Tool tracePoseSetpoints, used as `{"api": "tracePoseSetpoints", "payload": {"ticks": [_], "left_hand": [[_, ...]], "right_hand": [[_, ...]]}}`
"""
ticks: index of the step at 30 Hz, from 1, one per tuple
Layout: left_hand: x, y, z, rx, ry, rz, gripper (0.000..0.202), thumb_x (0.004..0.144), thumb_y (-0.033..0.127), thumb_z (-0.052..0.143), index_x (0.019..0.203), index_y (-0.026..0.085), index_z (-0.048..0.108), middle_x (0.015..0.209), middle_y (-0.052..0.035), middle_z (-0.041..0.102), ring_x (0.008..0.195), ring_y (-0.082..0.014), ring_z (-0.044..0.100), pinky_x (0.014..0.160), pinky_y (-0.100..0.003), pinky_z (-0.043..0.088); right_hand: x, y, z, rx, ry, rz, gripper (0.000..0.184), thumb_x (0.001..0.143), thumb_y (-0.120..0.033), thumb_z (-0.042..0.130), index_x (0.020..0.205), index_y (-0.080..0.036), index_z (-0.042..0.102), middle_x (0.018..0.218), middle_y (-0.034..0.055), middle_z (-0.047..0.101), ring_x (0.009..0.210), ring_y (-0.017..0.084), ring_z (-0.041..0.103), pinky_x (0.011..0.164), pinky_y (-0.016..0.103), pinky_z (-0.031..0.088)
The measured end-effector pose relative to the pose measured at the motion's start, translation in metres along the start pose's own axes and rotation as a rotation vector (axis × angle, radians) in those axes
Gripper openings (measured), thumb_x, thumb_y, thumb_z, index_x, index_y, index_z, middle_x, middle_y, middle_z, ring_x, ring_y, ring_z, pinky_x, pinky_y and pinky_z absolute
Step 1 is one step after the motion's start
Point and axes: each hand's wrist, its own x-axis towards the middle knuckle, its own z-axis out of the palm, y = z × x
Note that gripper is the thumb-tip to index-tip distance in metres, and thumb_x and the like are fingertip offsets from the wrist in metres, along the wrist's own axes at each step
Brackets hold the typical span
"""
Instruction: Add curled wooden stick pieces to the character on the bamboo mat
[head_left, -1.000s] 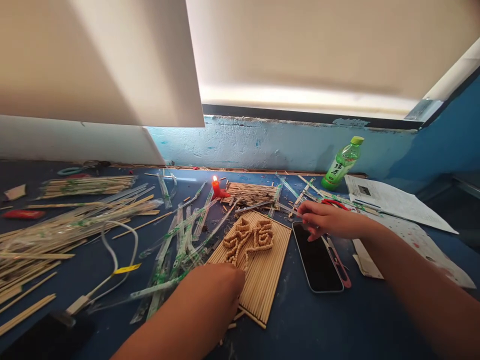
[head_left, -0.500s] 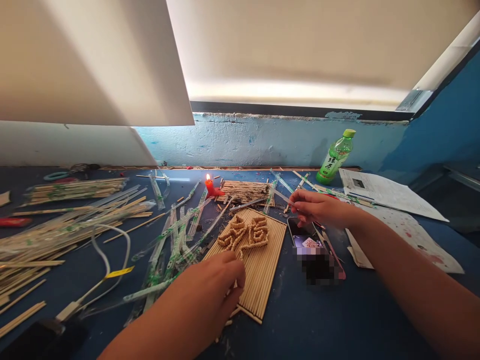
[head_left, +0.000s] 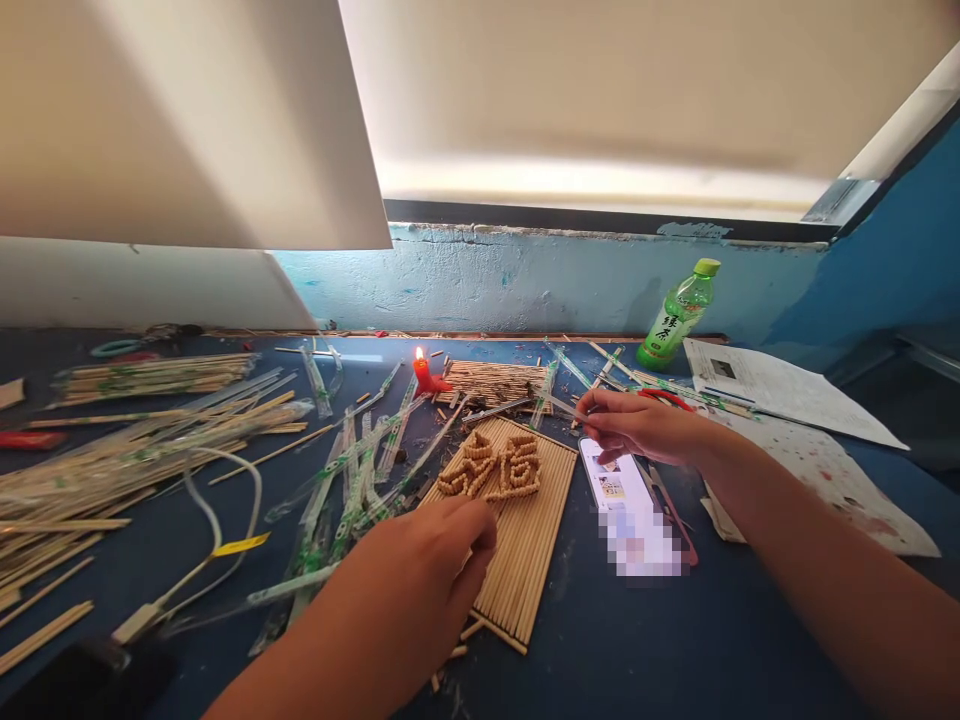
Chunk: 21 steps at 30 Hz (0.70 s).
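Observation:
My left hand (head_left: 431,570) is curled over the lower left part of a flat board of wooden sticks (head_left: 525,560). Its fingertips are tucked under, so anything in them is hidden. On that board, small beige pieces form raised, character-like shapes (head_left: 491,468). My right hand (head_left: 637,425) pinches the near end of a thin, pale, see-through strip (head_left: 561,405), whose far end points toward the back left. Below the right hand lies a phone (head_left: 619,500) with a bright screen, partly blurred out. A lit red candle (head_left: 421,372) stands beyond the board.
Plastic wrappers (head_left: 352,480) and loose wooden sticks (head_left: 60,525) cover the left side. Behind the board lies a stick panel (head_left: 495,382) with dark debris. A green tea bottle (head_left: 679,315) and papers (head_left: 787,395) are at right. A white cable (head_left: 259,490) loops at left.
The phone's screen has turned from mostly dark to a bright white page. My right hand has barely shifted and still pinches the strip. My left hand stays nearly in place.

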Motion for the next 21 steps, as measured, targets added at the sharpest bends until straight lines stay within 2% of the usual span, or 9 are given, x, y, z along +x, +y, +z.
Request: {"api": "tracePoseSetpoints", "payload": {"ticks": [4, 12, 18, 21], "left_hand": [[0.0, 0.0, 0.0, 0.017, 0.001, 0.005, 0.023, 0.096, 0.027, 0.034, 0.083, 0.023, 0.052, 0.084, -0.001, 0.061, 0.074, -0.02, 0.057, 0.064, -0.033, 0.041], [0.0, -0.001, 0.002, 0.044, 0.029, 0.01, 0.023, 0.096, 0.028, 0.034, 0.084, 0.024, 0.053, 0.083, -0.0005, 0.062, 0.072, -0.0201, 0.059, 0.063, -0.033, 0.042], [0.004, -0.001, 0.002, 0.031, 0.043, -0.025, 0.022, 0.096, 0.03, 0.034, 0.087, 0.024, 0.053, 0.079, -0.0002, 0.063, 0.067, -0.0199, 0.06, 0.06, -0.032, 0.041], [0.002, -0.001, 0.004, -0.016, 0.077, -0.008, 0.021, 0.096, 0.029, 0.033, 0.089, 0.024, 0.053, 0.079, 0.0001, 0.063, 0.068, -0.019, 0.06, 0.062, -0.031, 0.042]], "right_hand": [[0.003, 0.003, -0.001, -0.014, 0.0, 0.028, 0.016, 0.09, -0.032, 0.061, 0.098, -0.023, 0.051, 0.079, -0.0026, 0.042, 0.062, 0.009, 0.039, 0.076, 0.035, 0.049], [-0.008, -0.008, -0.003, 0.085, 0.023, -0.06, 0.017, 0.089, -0.03, 0.063, 0.101, -0.023, 0.054, 0.082, 0.0002, 0.047, 0.068, 0.012, 0.046, 0.073, 0.03, 0.048], [-0.006, -0.007, 0.003, 0.046, 0.068, -0.106, 0.017, 0.088, -0.032, 0.063, 0.099, -0.022, 0.053, 0.081, 0.0004, 0.047, 0.068, 0.012, 0.047, 0.07, 0.03, 0.047], [-0.007, -0.008, 0.003, -0.074, 0.081, -0.086, 0.02, 0.089, -0.037, 0.06, 0.1, -0.022, 0.053, 0.078, -0.0003, 0.045, 0.067, 0.013, 0.048, 0.068, 0.03, 0.047]]}}
